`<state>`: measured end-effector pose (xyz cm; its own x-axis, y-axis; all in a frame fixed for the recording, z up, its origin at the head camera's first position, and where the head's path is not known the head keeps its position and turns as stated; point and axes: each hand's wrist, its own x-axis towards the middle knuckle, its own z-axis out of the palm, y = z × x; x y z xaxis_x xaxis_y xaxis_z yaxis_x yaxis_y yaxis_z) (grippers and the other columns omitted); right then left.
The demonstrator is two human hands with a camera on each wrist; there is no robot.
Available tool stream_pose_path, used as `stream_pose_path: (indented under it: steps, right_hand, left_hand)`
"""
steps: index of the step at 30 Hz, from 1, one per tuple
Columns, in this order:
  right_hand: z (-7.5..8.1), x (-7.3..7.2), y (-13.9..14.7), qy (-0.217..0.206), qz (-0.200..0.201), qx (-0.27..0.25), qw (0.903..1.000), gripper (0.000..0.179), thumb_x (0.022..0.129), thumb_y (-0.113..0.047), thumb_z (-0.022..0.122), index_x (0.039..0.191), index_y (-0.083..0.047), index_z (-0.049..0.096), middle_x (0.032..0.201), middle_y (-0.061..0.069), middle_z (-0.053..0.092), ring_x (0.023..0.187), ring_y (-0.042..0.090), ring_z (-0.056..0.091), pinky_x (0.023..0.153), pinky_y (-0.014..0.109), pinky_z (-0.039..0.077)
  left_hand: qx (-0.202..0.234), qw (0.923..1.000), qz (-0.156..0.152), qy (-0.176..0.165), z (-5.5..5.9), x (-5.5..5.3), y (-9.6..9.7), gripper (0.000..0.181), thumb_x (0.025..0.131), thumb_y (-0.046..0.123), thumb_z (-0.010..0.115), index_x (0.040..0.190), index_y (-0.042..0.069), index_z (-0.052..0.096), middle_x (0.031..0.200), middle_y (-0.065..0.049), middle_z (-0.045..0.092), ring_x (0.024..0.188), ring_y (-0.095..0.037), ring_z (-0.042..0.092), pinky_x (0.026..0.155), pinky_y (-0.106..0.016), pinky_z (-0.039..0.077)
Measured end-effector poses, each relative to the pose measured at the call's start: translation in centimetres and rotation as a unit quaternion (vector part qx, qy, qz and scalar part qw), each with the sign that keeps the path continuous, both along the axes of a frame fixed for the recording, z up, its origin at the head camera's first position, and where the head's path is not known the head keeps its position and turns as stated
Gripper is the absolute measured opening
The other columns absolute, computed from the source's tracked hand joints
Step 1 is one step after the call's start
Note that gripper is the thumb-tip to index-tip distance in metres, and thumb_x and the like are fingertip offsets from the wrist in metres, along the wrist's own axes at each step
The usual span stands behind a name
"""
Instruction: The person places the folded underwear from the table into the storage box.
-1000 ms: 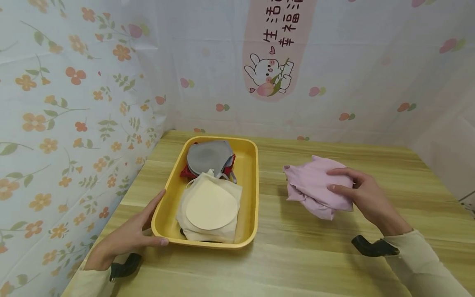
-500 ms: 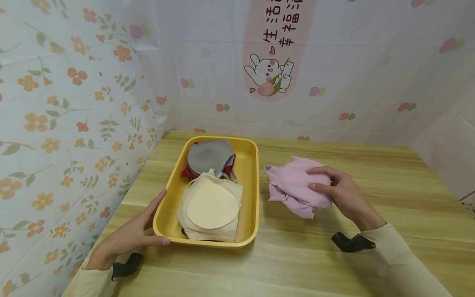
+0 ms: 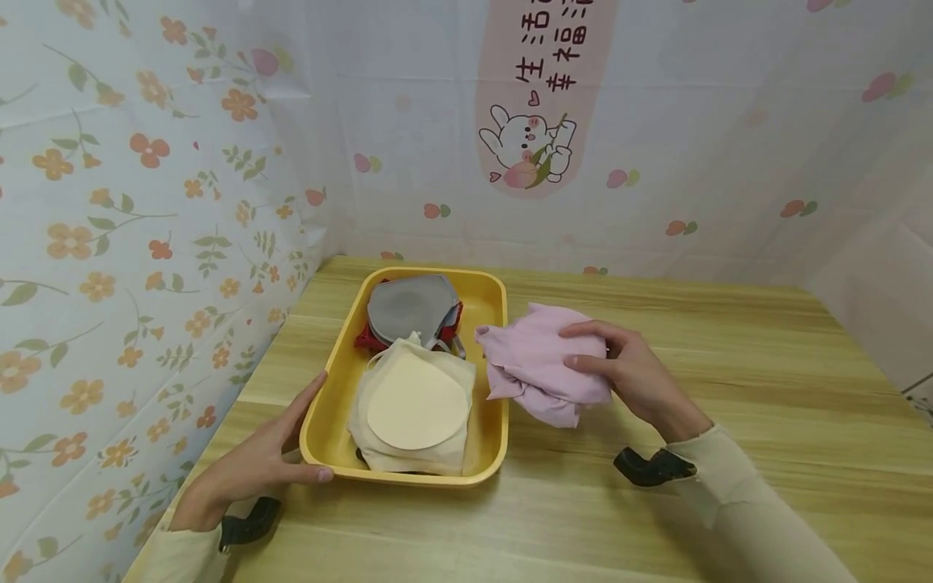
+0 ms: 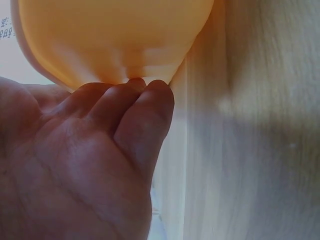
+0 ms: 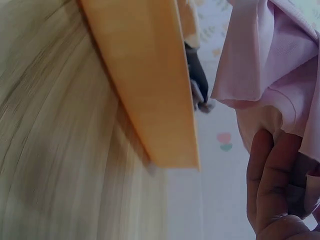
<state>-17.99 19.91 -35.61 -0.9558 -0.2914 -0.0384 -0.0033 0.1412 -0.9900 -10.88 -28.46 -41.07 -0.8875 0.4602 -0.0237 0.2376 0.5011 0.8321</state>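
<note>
In the head view my right hand (image 3: 641,380) grips a pink folded cloth garment (image 3: 543,356), thumb and fingers on its right side. The garment's left part overlaps the right rim of a yellow tray (image 3: 495,389). The right wrist view shows its loose folds (image 5: 280,55) hanging beside the tray's wall, above the table. My left hand (image 3: 251,461) rests against the tray's near left corner, index finger along the left side and thumb at the front rim. Inside the tray lie a cream folded bra (image 3: 417,405) and, behind it, a grey one (image 3: 411,308) over red cloth (image 3: 368,336).
The tray stands on a wood-grain table (image 3: 729,502). A white sheet with flowers (image 3: 146,283) rises along the left, and another with a rabbit picture (image 3: 528,150) closes off the back. Black wrist mounts (image 3: 652,467) sit at both cuffs.
My right hand has carried the pink garment leftward, from over the table on the right to the tray's right rim. The left hand and the tray have stayed in place.
</note>
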Motion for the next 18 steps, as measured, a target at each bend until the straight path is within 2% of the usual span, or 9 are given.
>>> stream_pose_path:
  steps: [2, 9, 18]
  right_hand:
    - [0.1, -0.1, -0.6, -0.001, 0.005, -0.001, 1.0, 0.036, 0.09, -0.011, 0.074, 0.126, -0.013, 0.067, 0.134, 0.006, 0.049, 0.101, 0.014, 0.06, 0.077, 0.024, 0.056]
    - [0.4, -0.4, -2.6, 0.004, 0.026, 0.0, 0.9997, 0.035, 0.089, -0.01, 0.075, 0.123, -0.012, 0.068, 0.135, 0.01, 0.051, 0.102, 0.016, 0.06, 0.078, 0.025, 0.057]
    - [0.5, -0.6, -5.1, 0.001, 0.052, -0.004, 0.9987, 0.038, 0.087, -0.008, 0.076, 0.125, -0.007, 0.066, 0.133, 0.012, 0.054, 0.1, 0.019, 0.061, 0.077, 0.027, 0.058]
  left_hand:
    - [0.002, 1.0, 0.0, 0.0, 0.0, 0.0, 0.0, 0.118, 0.082, 0.018, 0.082, 0.163, 0.027, -0.002, 0.167, -0.028, 0.011, 0.143, -0.013, 0.036, 0.1, -0.01, 0.039]
    - [0.014, 0.9999, -0.001, -0.001, -0.2, 0.2, 0.0, 0.117, 0.082, 0.017, 0.082, 0.163, 0.027, -0.002, 0.166, -0.029, 0.01, 0.138, 0.006, 0.036, 0.1, -0.009, 0.039]
    - [0.02, 0.9998, -0.004, -0.003, -0.1, 0.0, 0.0, 0.117, 0.082, 0.017, 0.081, 0.163, 0.028, -0.002, 0.167, -0.028, 0.009, 0.137, 0.01, 0.032, 0.101, -0.009, 0.038]
